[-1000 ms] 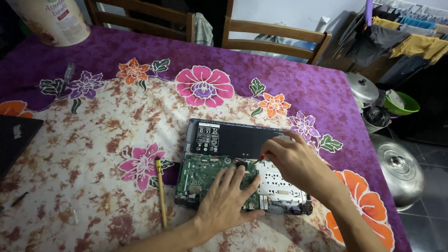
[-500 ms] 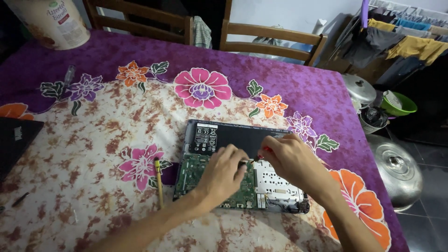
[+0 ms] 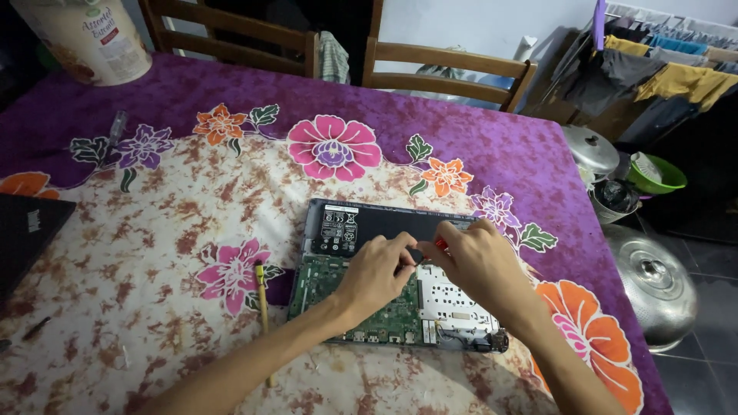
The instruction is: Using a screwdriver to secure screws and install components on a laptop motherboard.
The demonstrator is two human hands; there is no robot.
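An opened laptop base [image 3: 361, 223] lies on the floral tablecloth, with a green circuit board [image 3: 319, 280], a black battery along its far side and a silvery perforated panel [image 3: 453, 296]. My left hand [image 3: 377, 273] rests on the board, fingertips pinched near the middle of the laptop. My right hand [image 3: 477, 261] meets it there, gripping a small red-handled tool [image 3: 440, 242] whose tip is hidden between the fingers.
A yellow pencil-like stick [image 3: 264, 300] lies left of the laptop. A black device [image 3: 31, 230] sits at the left edge, a large tub [image 3: 84, 38] at the far left. Two wooden chairs [image 3: 446, 77] stand behind the table; metal pots [image 3: 653, 277] on the floor at right.
My left hand has slid from the laptop's near edge up to its middle, meeting my right hand. The right hand has stayed near the battery's edge.
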